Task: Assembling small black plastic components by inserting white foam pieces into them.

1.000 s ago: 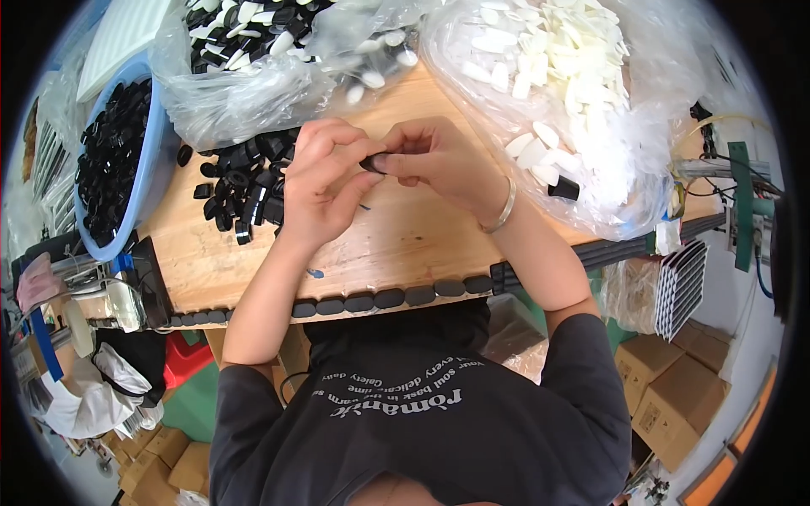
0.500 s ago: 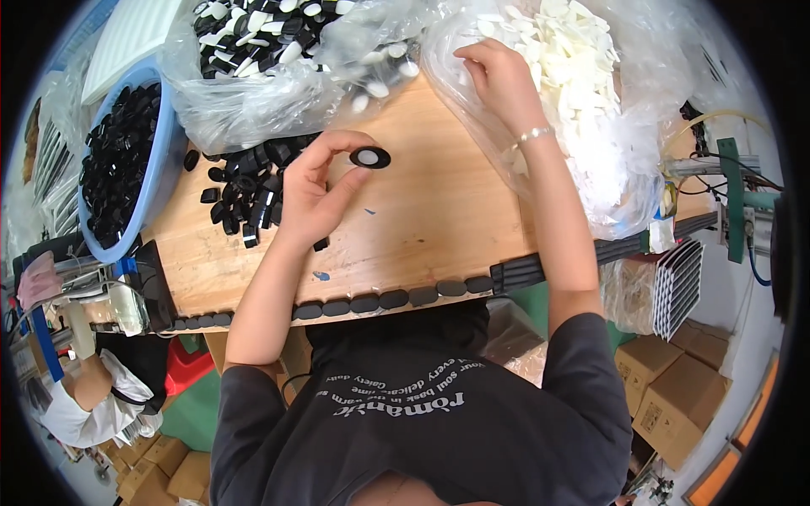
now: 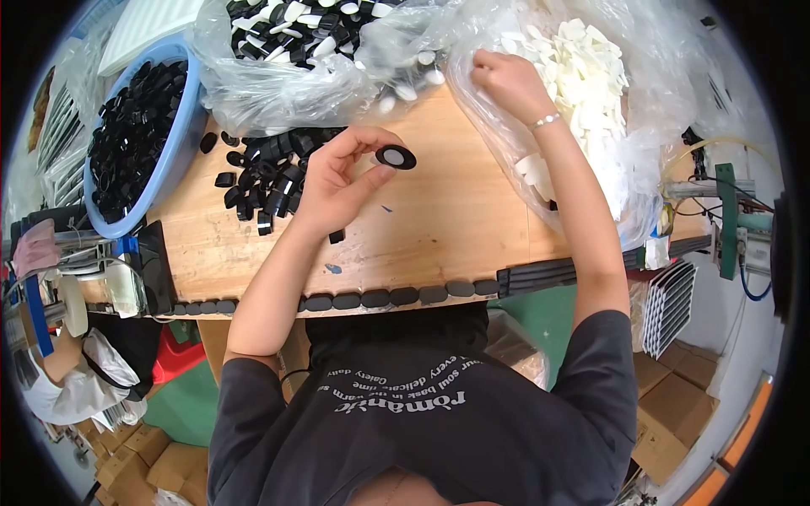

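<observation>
Over the middle of the table, my left hand (image 3: 342,185) pinches a black oval cap (image 3: 405,160) with a pale centre between thumb and fingers. My right hand (image 3: 513,88) is at the left edge of a clear plastic bag (image 3: 498,135) holding many flat white pieces (image 3: 582,76). Its fingers are curled together, and whatever they may hold is too small or hidden to make out. A loose pile of black oval caps (image 3: 274,173) lies left of and behind my left hand.
A blue basin (image 3: 196,93) full of black caps stands at the left. At the back, a clear bag (image 3: 278,97) holds mixed black and white pieces. Black pads (image 3: 375,298) line the table's front edge. Cardboard boxes (image 3: 675,405) sit on the floor at right.
The fingers of my right hand, spread apart earlier, have drawn together by the white pieces. My left hand still holds the black cap. The whole view has shifted slightly.
</observation>
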A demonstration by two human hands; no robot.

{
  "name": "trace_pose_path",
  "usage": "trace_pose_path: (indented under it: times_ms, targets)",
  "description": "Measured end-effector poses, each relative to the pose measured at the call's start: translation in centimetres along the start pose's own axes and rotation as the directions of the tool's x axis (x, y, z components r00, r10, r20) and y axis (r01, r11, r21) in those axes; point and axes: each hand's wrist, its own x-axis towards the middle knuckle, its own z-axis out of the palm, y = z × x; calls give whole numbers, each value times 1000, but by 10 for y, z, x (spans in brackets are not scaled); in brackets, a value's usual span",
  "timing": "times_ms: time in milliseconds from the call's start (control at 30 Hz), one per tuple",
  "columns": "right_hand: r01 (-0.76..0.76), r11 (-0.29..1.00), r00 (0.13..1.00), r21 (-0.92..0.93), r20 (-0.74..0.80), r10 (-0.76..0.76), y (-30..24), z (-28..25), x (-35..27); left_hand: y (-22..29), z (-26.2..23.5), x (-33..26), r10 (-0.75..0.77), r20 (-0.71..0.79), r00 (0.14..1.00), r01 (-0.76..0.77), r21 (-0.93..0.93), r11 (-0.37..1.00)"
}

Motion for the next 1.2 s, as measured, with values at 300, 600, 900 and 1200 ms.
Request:
trace_pose_path:
  times_ms: [300,600,900,1200]
  targets:
    - [-184,382,827,906,-68,558,-137,-68,-14,-4,6,-5,-47,-90,995,44,-32,999]
    - [-81,429,840,900,-170,516,-163,-72,-9,3,5,-3,-57,-103,993,77,212,974]
    - [-181,-451,897,874,335,288,-156,-44,-23,7,2,-8,-54,-6,999,53,278,959]
    - [-89,-492,921,866,260,291,-164,-41,-26,5,6,-7,-74,2,997,72,189,979]
